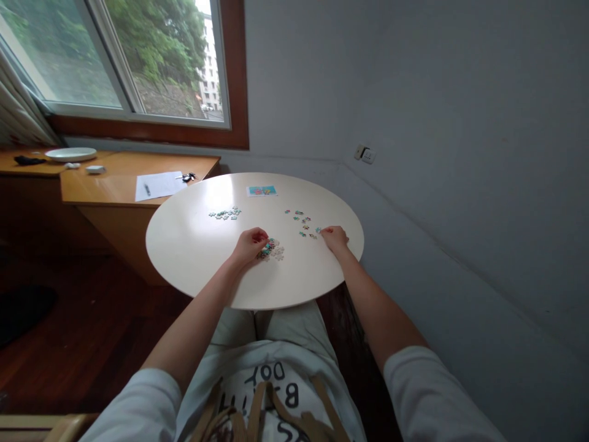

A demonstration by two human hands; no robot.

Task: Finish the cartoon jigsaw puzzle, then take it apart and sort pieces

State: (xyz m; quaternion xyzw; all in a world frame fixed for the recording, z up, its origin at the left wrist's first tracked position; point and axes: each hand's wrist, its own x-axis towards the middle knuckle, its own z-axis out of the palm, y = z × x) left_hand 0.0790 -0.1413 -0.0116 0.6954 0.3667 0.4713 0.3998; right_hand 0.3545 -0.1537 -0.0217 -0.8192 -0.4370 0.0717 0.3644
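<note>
I sit at a round cream table point(193, 245) with jigsaw pieces on it. My left hand point(250, 244) is curled, its fingertips pressed on a joined patch of puzzle pieces point(272, 250) near the table's middle. My right hand point(335, 237) is pinched over a small piece at the edge of a scatter of loose pieces point(301, 222). Another small cluster of pieces point(225, 213) lies farther left. A small picture card point(262, 191) rests at the table's far side.
A wooden desk point(115, 184) stands to the left under a window, bearing a sheet of paper with a pen point(156, 185), keys point(186, 177) and a white plate point(70, 154). A grey wall with a socket point(364, 153) runs along the right.
</note>
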